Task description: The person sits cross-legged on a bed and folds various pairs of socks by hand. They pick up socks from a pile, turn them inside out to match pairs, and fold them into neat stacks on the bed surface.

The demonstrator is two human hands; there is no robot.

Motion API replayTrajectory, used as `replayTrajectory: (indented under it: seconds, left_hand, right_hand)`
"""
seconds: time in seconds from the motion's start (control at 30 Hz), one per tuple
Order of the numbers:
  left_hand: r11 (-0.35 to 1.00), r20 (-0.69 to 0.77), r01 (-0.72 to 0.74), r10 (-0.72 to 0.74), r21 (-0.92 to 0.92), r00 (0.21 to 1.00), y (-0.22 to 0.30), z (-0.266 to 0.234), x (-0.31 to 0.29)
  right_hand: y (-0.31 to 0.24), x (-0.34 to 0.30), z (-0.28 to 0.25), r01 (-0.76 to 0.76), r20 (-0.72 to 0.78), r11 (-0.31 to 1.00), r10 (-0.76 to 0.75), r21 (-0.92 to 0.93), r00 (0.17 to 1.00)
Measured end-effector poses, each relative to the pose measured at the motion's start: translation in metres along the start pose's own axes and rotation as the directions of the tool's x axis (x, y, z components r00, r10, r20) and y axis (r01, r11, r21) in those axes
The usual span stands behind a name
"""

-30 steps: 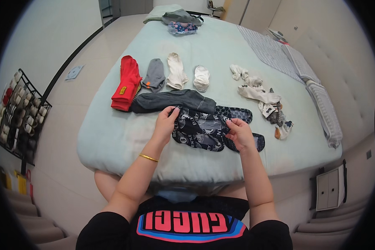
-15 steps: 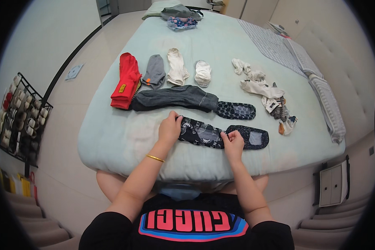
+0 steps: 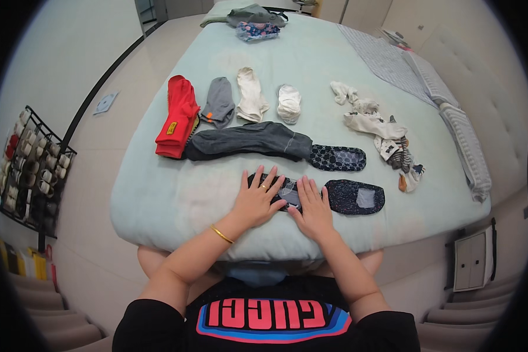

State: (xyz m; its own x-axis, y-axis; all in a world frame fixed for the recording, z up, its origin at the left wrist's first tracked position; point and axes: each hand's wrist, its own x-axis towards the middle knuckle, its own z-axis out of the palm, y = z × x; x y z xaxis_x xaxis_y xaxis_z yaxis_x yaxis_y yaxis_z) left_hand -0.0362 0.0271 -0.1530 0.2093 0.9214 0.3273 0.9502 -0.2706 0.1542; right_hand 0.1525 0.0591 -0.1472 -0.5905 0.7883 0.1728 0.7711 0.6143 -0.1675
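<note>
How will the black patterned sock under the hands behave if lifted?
The black patterned sock probably flops, being thin-looking cloth. It's likely light, having little bulk. Lying flat beneath the left hand and right hand, it seems unlikely to roll.

On the bed (image 3: 164, 211), whose pale cloth looks matt and faintly rumpled, the patterned sock (image 3: 289, 190) under my left hand (image 3: 257, 199) and right hand (image 3: 312, 206) is matt knit. The speckled sock (image 3: 340, 198) on the bed looks grainier — rougher. My bracelet (image 3: 222, 234), by the bed's near edge, is shiny, smooth metal. Left of the bed, the floor (image 3: 102, 193) looks smooth and glossy — right of it, the headboard (image 3: 452, 73) looks padded, matt.
</note>
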Motion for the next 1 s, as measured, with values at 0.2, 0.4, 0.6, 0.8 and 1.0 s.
replayTrajectory:
  seconds: [0.2,0.4,0.6,0.8,1.0]
  left_hand:
    - [0.999,0.077,0.033,-0.035,0.030,0.996,0.004,-0.003,-0.001]
    - [0.905,-0.067,0.193,-0.235,-0.380,0.970,-0.016,0.000,0.003]
    - [0.651,0.169,0.516,-0.520,-0.557,0.837,-0.052,-0.023,0.007]
    - [0.583,0.400,0.623,-0.479,-0.521,0.782,-0.063,-0.014,0.006]
    - [0.264,0.433,0.625,-0.527,-0.734,0.731,-0.053,-0.011,0.009]
  right_hand:
    - [-0.003,-0.001,0.000,-0.073,0.031,0.996,0.075,-0.044,0.997]
    - [0.006,0.003,-0.011,-0.114,0.062,0.991,0.109,0.072,0.992]
    - [0.015,0.013,-0.033,-0.271,-0.136,0.919,0.319,0.286,0.938]
    - [0.031,0.019,-0.026,-0.398,0.123,0.839,0.381,0.370,0.916]
    - [0.040,0.028,-0.031,-0.429,0.248,0.768,0.352,0.476,0.903]
